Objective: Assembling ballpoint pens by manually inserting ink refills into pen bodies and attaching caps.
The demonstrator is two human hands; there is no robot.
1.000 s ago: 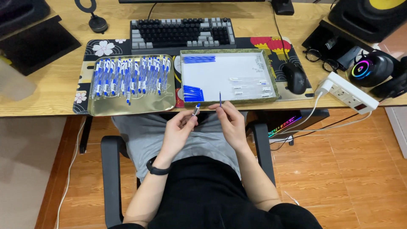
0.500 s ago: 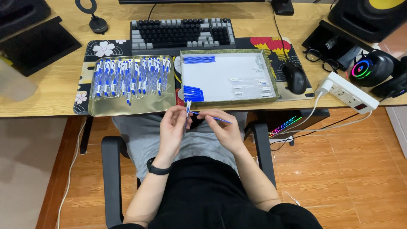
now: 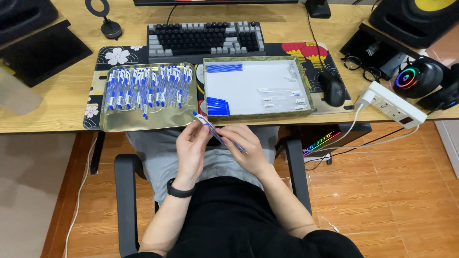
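Observation:
Both my hands meet over my lap, just below the desk edge, around one blue-and-white pen (image 3: 204,123) that slants from upper left to lower right. My left hand (image 3: 192,149) grips the pen's upper part near its cap end. My right hand (image 3: 245,149) pinches the lower, blue end. Above them on the desk, a gold tray (image 3: 143,125) carries several assembled blue-and-white pens. Beside it a white box tray (image 3: 248,88) holds blue pen parts at its left and several clear parts at its right.
A keyboard (image 3: 205,37) sits behind the trays on a patterned desk mat. A black mouse (image 3: 332,88), glasses (image 3: 362,67), a white power strip (image 3: 396,103), headphones (image 3: 420,79) and a speaker lie to the right. Chair armrests (image 3: 125,191) flank my legs.
My hands, apart with separate pen pieces a second ago, have come together. The pieces now form one pen held between both hands, tilted with its tip toward the gold tray.

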